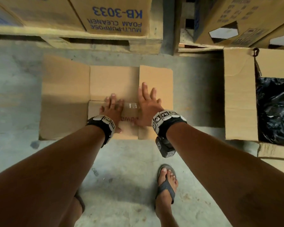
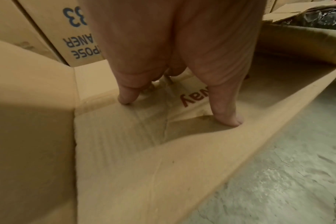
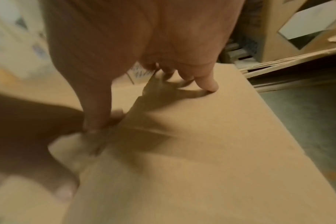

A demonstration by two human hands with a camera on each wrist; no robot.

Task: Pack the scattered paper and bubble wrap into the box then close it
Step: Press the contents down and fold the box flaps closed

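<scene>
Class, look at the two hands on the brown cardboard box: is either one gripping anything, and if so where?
Neither grips. The left hand and right hand press flat, fingers straight, on the brown cardboard box's folded flaps.

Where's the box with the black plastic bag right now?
In the head view, the open box with the black bag sits on the floor at far right, right of the box being closed.

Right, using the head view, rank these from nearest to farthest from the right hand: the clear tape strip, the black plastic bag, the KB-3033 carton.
1. Clear tape strip: just left of the right hand.
2. KB-3033 carton: ahead, on the pallet.
3. Black plastic bag: far right, inside the open box.
</scene>
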